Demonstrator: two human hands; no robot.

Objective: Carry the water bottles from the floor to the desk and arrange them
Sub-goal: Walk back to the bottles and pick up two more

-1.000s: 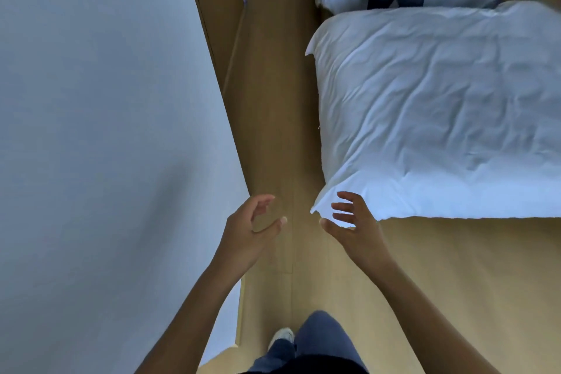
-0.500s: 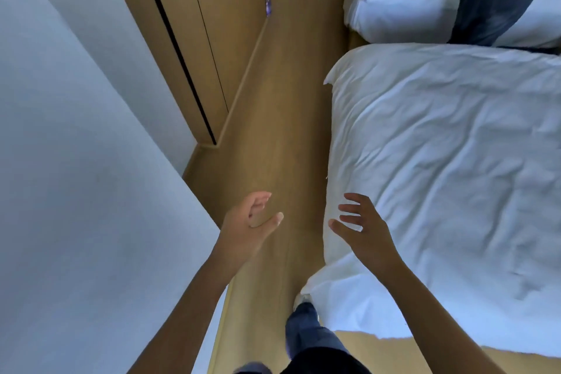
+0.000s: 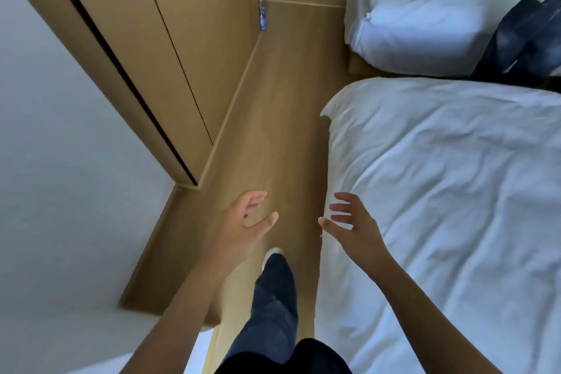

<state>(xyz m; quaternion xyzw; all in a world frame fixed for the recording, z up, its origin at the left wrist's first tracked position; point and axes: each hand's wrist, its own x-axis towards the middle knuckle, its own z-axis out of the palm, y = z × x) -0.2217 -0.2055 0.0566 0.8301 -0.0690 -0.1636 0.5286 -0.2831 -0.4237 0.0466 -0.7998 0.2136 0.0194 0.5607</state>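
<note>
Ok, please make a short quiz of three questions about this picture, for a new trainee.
1. True or false: the left hand holds a water bottle.
2. What lies to the right of the right hand? A) a desk B) a bed with white bedding C) a chair
3. Fill in: the person's foot steps on the wooden ____.

Key:
1. False; both hands are empty, with relaxed fingers.
2. B.
3. Floor.
</note>
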